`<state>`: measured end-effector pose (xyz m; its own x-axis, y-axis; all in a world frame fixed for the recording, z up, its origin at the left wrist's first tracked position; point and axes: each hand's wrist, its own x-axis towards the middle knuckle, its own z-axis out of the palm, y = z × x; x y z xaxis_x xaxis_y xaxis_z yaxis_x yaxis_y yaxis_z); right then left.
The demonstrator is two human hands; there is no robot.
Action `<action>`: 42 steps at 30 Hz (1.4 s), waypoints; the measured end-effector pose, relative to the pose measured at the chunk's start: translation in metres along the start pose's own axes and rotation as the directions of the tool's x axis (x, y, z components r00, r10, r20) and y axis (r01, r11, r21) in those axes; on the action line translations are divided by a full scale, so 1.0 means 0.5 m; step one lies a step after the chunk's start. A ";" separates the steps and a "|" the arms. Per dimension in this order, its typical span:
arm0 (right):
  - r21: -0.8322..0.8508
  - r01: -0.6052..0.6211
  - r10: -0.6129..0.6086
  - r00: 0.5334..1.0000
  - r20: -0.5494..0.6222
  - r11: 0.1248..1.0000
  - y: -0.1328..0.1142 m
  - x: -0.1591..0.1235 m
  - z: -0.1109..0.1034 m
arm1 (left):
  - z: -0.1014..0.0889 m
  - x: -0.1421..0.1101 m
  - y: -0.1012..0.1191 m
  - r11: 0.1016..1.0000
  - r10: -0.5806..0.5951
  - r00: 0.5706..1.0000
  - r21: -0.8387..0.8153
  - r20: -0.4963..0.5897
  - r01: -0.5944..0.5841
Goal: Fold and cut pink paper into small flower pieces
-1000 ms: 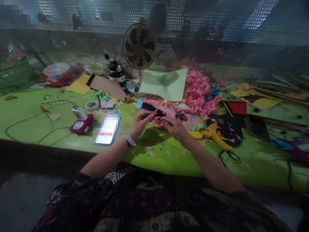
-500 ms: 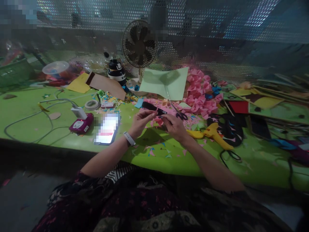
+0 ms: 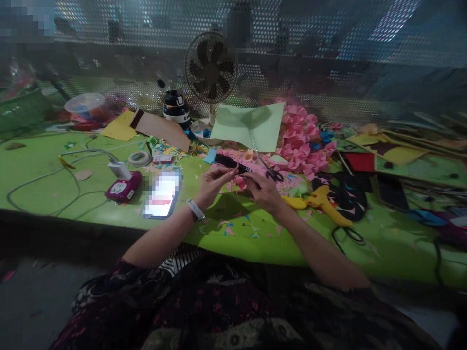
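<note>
My left hand (image 3: 212, 183) and my right hand (image 3: 263, 191) meet above the green table (image 3: 44, 187), fingers pinched together on a small pink paper piece (image 3: 241, 182) between them. The left wrist wears a white watch band (image 3: 196, 209). A black pen-like tool (image 3: 231, 163) lies just behind the fingertips. Scissors (image 3: 272, 172) lie right of it on a litter of paper scraps. A lit phone (image 3: 163, 195) lies to the left of my left hand.
A small fan (image 3: 210, 68) stands at the back with a pale green sheet (image 3: 250, 126) leaning beside it. Pink paper flowers (image 3: 304, 141) pile at the right. A yellow glue gun (image 3: 323, 201), a magenta device (image 3: 123, 187) with cables, and a tape roll (image 3: 139, 158) lie around.
</note>
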<state>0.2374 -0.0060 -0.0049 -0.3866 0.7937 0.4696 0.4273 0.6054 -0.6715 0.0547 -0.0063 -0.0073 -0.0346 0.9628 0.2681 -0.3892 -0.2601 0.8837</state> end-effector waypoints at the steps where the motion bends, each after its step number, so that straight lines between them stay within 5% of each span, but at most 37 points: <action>1: 0.002 -0.007 0.007 1.000 0.008 1.000 0.000 0.000 0.000 | 0.000 0.000 0.001 1.000 0.001 1.000 0.003 -0.009 -0.001; 11: -0.091 0.067 -0.068 0.998 -0.001 0.994 -0.001 0.000 0.003 | -0.003 0.000 -0.004 1.000 0.004 1.000 -0.007 0.002 -0.004; 17: -0.141 0.000 -0.002 1.000 -0.018 0.990 -0.005 0.000 0.001 | -0.001 0.000 -0.002 1.000 -0.017 1.000 -0.023 0.022 0.017; 36: -0.121 -0.062 0.060 0.998 -0.020 0.991 0.002 0.007 -0.003 | -0.019 0.023 -0.006 0.984 -0.079 0.981 -0.172 -0.176 0.048; 42: 0.103 -0.126 0.137 0.985 -0.108 0.987 -0.012 0.007 -0.024 | -0.007 0.005 -0.001 0.995 -0.001 1.000 0.102 0.011 0.000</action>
<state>0.2432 -0.0062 0.0079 -0.2342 0.8709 0.4322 0.3864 0.4913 -0.7806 0.0514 -0.0034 -0.0084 -0.0239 0.9621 0.2715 -0.2928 -0.2664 0.9183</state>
